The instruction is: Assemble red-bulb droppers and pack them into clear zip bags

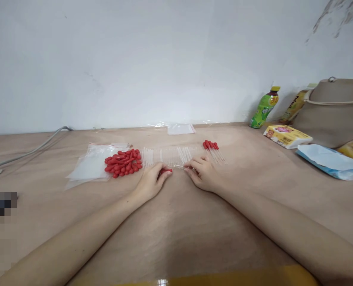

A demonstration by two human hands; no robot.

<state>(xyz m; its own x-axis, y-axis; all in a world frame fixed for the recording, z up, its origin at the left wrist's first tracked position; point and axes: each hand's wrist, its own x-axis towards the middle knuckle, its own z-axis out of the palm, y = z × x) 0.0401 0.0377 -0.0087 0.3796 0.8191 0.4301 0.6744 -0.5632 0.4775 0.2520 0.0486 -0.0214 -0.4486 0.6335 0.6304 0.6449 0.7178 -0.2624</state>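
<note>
My left hand (154, 178) is closed on a red rubber bulb (168, 170), its open end hidden in the fingers or too small to tell. My right hand (201, 172) pinches a thin clear tube (178, 166) that points left toward the bulb, with a small gap between them. Behind both hands lies a row of clear tubes (152, 156). A pile of red bulbs (123, 163) sits left of my left hand. Several tubes fitted with red bulbs (211, 145) lie beyond my right hand.
Clear plastic bags (88, 165) lie at the left, and a small bag (181, 129) near the wall. At the right are a green bottle (265, 108), a yellow tissue pack (287, 136), a blue-white packet (332, 161) and a beige bag (328, 115). A grey cable (42, 148) runs at far left.
</note>
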